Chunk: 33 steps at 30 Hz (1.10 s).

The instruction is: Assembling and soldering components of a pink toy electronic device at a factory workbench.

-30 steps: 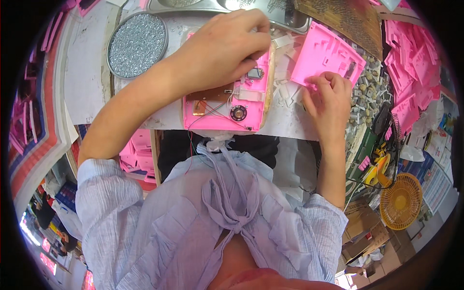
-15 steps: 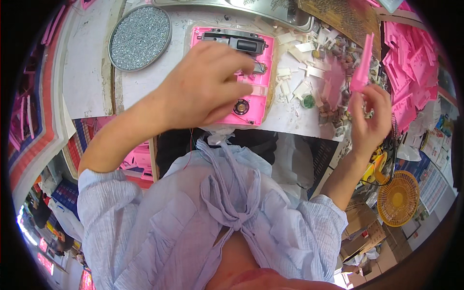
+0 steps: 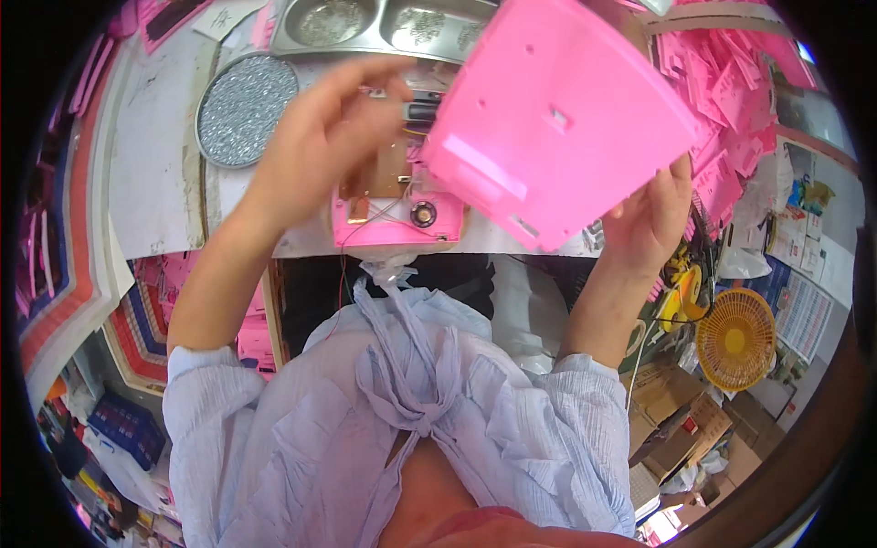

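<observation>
Head view: a round silver tray (image 3: 247, 110) full of small glittering bits sits on the white worktop (image 3: 151, 173) at the left, and a steel dish (image 3: 384, 26) with two compartments lies along the far edge. A heap of loose pink plastic parts (image 3: 740, 100) covers the right end of the table, with a yellow fan (image 3: 735, 340) and cardboard boxes (image 3: 676, 416) lower on the right. The person's pale blue shirt (image 3: 402, 411) fills the lower middle.

The right hand (image 3: 650, 224) holds up one large pink cover panel (image 3: 557, 119), tilted over the table; the panel hides much of the bench behind it and part of the assembly below. The fingers curl under the panel's lower right edge and grip it. The panel is smooth, with a few small holes and rectangular slots.

The left hand (image 3: 315, 151) reaches over one open pink housing (image 3: 397, 205) lying on the worktop near its front edge. Its fingers are loosely bent together over the housing's upper end; whether they pinch anything cannot be told. The housing shows a brown circuit board, thin wires and one small round part.
</observation>
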Each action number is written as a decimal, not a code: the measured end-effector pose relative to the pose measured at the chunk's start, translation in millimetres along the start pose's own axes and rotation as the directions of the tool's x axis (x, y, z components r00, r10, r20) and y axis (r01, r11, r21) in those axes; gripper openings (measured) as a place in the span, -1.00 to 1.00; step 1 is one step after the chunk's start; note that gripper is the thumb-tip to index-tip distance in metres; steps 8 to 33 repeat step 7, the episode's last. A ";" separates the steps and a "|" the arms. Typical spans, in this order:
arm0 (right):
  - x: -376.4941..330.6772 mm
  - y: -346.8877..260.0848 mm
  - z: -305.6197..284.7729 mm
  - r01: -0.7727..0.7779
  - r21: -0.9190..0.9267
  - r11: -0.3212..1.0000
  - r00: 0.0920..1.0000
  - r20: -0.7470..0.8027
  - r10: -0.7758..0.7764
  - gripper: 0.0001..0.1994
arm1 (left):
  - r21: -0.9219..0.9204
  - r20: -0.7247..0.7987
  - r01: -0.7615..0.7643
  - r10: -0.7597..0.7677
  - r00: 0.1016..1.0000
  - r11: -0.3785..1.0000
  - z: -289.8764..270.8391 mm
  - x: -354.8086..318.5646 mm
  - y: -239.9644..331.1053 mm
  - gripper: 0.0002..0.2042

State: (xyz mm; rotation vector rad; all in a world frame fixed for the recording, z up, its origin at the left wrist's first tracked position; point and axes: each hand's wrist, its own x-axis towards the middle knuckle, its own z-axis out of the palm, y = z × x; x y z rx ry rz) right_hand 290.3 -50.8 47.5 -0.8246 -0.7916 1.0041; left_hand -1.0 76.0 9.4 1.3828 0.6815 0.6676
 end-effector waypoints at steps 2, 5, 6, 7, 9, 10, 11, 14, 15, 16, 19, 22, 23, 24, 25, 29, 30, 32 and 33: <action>8.1 8.8 17.7 0.148 -0.073 0.986 0.986 0.092 -0.141 -0.78 | -0.041 0.025 0.102 -0.101 0.995 0.994 -19.8 8.1 16.6 -0.43; 19.4 28.9 56.3 0.584 -0.302 0.753 0.806 0.323 -0.496 -0.74 | -0.333 0.189 0.145 -0.085 0.978 0.932 -46.6 0.4 13.8 -0.24; 25.5 41.6 66.1 0.698 -0.316 0.643 0.712 0.402 -0.575 -0.72 | -0.503 0.208 0.188 -0.093 0.974 0.844 -41.2 -6.4 10.5 -0.24; 23.8 43.4 67.7 0.696 -0.312 0.646 0.714 0.397 -0.577 -0.72 | -0.653 0.226 0.225 -0.097 0.969 0.723 -25.0 -17.9 8.7 -0.23; 23.8 43.4 67.7 0.696 -0.312 0.646 0.714 0.397 -0.577 -0.72 | -0.653 0.226 0.225 -0.097 0.969 0.723 -25.0 -17.9 8.7 -0.23; 23.8 43.4 67.7 0.696 -0.312 0.646 0.714 0.397 -0.577 -0.72 | -0.653 0.226 0.225 -0.097 0.969 0.723 -25.0 -17.9 8.7 -0.23; 23.8 43.4 67.7 0.696 -0.312 0.646 0.714 0.397 -0.577 -0.72 | -0.653 0.226 0.225 -0.097 0.969 0.723 -25.0 -17.9 8.7 -0.23; 23.8 43.4 67.7 0.696 -0.312 0.646 0.714 0.397 -0.577 -0.72 | -0.653 0.226 0.225 -0.097 0.969 0.723 -25.0 -17.9 8.7 -0.23; 23.8 43.4 67.7 0.696 -0.312 0.646 0.714 0.397 -0.577 -0.72 | -0.653 0.226 0.225 -0.097 0.969 0.723 -25.0 -17.9 8.7 -0.23; 23.8 43.4 67.7 0.696 -0.312 0.646 0.714 0.397 -0.577 -0.72 | -0.653 0.226 0.225 -0.097 0.969 0.723 -25.0 -17.9 8.7 -0.23; 23.8 43.4 67.7 0.696 -0.312 0.646 0.714 0.397 -0.577 -0.72 | -0.653 0.226 0.225 -0.097 0.969 0.723 -25.0 -17.9 8.7 -0.23; 23.8 43.4 67.7 0.696 -0.312 0.646 0.714 0.397 -0.577 -0.72 | -0.653 0.226 0.225 -0.097 0.969 0.723 -25.0 -17.9 8.7 -0.23; 23.8 43.4 67.7 0.696 -0.312 0.646 0.714 0.397 -0.577 -0.72 | -0.653 0.226 0.225 -0.097 0.969 0.723 -25.0 -17.9 8.7 -0.23; 23.8 43.4 67.7 0.696 -0.312 0.646 0.714 0.397 -0.577 -0.72 | -0.653 0.226 0.225 -0.097 0.969 0.723 -25.0 -17.9 8.7 -0.23; 23.8 43.4 67.7 0.696 -0.312 0.646 0.714 0.397 -0.577 -0.72 | -0.653 0.226 0.225 -0.097 0.969 0.723 -25.0 -17.9 8.7 -0.23; 23.8 43.4 67.7 0.696 -0.312 0.646 0.714 0.397 -0.577 -0.72 | -0.653 0.226 0.225 -0.097 0.969 0.723 -25.0 -17.9 8.7 -0.23; 23.8 43.4 67.7 0.696 -0.312 0.646 0.714 0.397 -0.577 -0.72 | -0.653 0.226 0.225 -0.097 0.969 0.723 -25.0 -17.9 8.7 -0.23; 23.8 43.4 67.7 0.696 -0.312 0.646 0.714 0.397 -0.577 -0.72 | -0.653 0.226 0.225 -0.097 0.969 0.723 -25.0 -17.9 8.7 -0.23; 23.8 43.4 67.7 0.696 -0.312 0.646 0.714 0.397 -0.577 -0.72 | -0.653 0.226 0.225 -0.097 0.969 0.723 -25.0 -17.9 8.7 -0.23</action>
